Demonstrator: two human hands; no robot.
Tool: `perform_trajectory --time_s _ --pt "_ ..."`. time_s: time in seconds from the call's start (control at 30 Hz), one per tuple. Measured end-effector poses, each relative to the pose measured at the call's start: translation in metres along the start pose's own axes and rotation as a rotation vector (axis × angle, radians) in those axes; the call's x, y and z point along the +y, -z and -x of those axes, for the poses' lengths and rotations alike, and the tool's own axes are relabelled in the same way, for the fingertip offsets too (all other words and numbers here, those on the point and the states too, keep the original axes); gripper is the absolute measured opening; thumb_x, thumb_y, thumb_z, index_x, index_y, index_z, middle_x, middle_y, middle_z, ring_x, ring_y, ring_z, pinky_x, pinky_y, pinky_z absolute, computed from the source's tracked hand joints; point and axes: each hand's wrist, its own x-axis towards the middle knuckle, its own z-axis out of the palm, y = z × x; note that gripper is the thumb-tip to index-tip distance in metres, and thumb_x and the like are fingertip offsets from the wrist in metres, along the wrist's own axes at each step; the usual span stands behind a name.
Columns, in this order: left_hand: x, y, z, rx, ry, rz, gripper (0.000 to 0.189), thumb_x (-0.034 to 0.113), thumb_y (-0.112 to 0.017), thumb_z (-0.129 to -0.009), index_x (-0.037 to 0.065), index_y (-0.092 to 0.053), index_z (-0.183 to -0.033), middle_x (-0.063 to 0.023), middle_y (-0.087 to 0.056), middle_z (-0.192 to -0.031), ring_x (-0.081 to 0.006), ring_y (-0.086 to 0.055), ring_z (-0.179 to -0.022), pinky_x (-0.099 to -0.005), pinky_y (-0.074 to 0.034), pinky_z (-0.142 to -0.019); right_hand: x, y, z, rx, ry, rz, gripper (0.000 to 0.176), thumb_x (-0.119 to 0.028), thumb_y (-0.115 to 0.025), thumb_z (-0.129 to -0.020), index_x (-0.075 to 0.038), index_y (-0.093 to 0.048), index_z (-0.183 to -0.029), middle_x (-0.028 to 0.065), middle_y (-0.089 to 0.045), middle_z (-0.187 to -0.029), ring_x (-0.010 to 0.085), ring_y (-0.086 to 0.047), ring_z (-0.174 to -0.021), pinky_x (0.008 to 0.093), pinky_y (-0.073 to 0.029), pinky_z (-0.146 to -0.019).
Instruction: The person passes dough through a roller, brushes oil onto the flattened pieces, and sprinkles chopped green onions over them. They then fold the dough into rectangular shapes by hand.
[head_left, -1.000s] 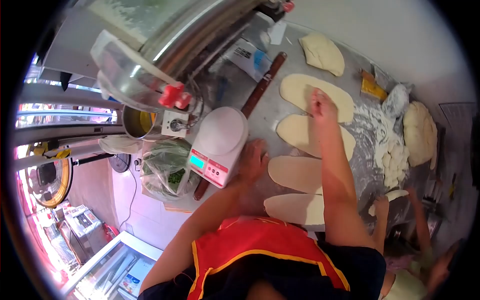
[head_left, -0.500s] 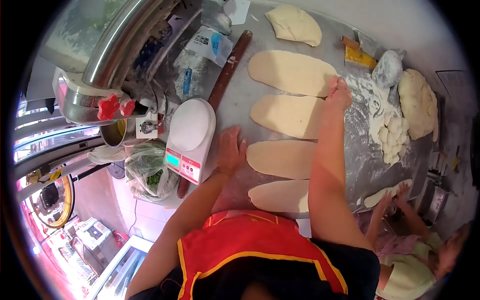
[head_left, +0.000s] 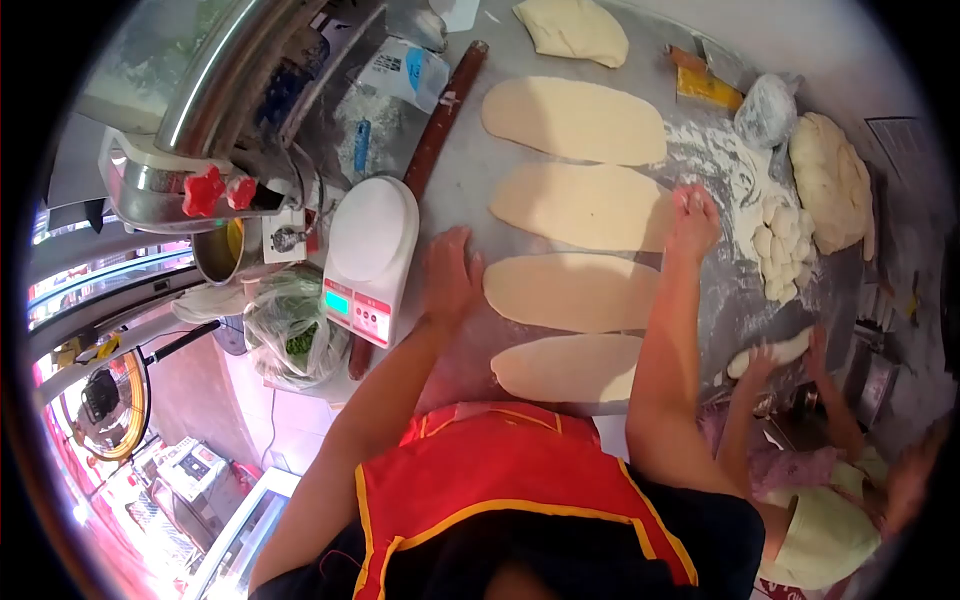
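Note:
Four flat dough ovals lie in a column on the grey metal table. My right hand is closed at the right end of the second dough oval, its fingers curled; whether they pinch the dough edge is hard to see. The top dough oval lies beyond it. My left hand rests on the table with fingers apart, holding nothing, between the white scale and the left end of the third dough oval. Nearest me is the fourth dough oval.
At right are a large dough mass, small dough pieces, flour and a yellow-handled scraper. A co-worker's hands touch a dough strip. A rolling pin lies behind the scale; folded dough sits at the back.
My right hand has moved from the top dough oval to the right end of the second one. The view has shifted slightly. The co-worker's hands have moved along the strip.

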Motion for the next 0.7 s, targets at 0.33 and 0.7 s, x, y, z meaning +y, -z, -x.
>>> perform_trajectory --time_s 0.33,0.7 --pt "0.001 0.0 0.0 0.018 -0.021 -0.052 0.041 0.014 -0.059 -0.082 0.004 -0.044 -0.12 -0.0162 -0.051 -0.12 -0.036 -0.046 -0.11 -0.0487 -0.034 -0.096 0.002 -0.013 0.091 -0.052 -0.134 -0.052 0.014 0.002 -0.052 -0.09 0.009 -0.058 -0.101 0.0146 -0.061 -0.09 0.0225 -0.064 -0.08 0.0303 -0.057 -0.074" --pt "0.002 0.0 0.0 0.074 -0.085 -0.044 0.037 0.013 -0.055 -0.086 0.002 -0.045 -0.12 -0.0185 -0.051 -0.117 -0.0375 -0.046 -0.109 -0.0472 -0.034 -0.097 0.003 -0.018 0.108 -0.099 -0.277 -0.127 0.025 0.002 -0.06 -0.086 0.01 -0.057 -0.109 0.0179 -0.062 -0.099 0.0247 -0.064 -0.089 0.0292 -0.055 -0.082"
